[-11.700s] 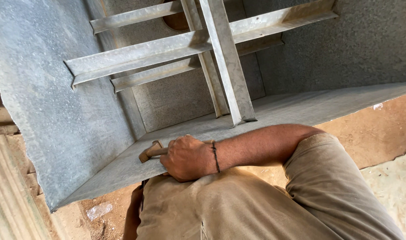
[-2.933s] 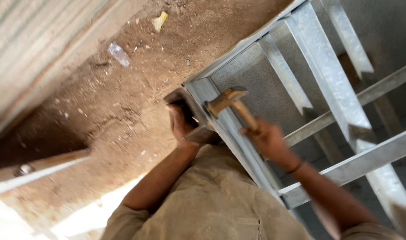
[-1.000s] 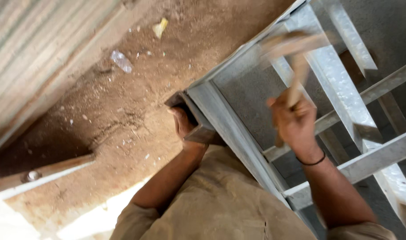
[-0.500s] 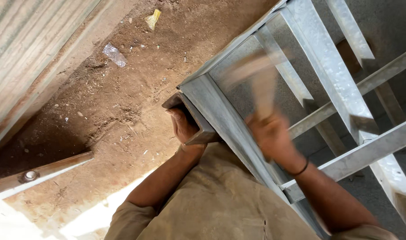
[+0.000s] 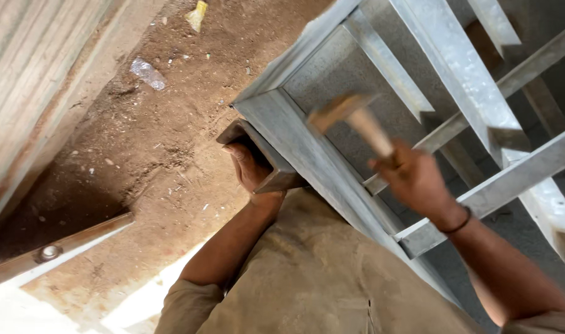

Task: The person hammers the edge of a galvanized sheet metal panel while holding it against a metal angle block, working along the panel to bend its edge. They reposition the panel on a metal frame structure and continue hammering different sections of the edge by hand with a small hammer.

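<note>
Gripping the hammer (image 5: 350,120), right fingers (image 5: 393,170) wrap its handle's lower end.

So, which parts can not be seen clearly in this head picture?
- Hammer: head smeared by motion blur; its striking face cannot be made out.
- Left hand: fingers hidden behind the metal block and the galvanised frame.
- Right hand: fingertips hidden, curled round the handle.
- Frame's far side: cut off by the picture edge.

Matt galvanised metal frame (image 5: 319,154) (wooden-handled hammer (image 5: 356,120))
</note>
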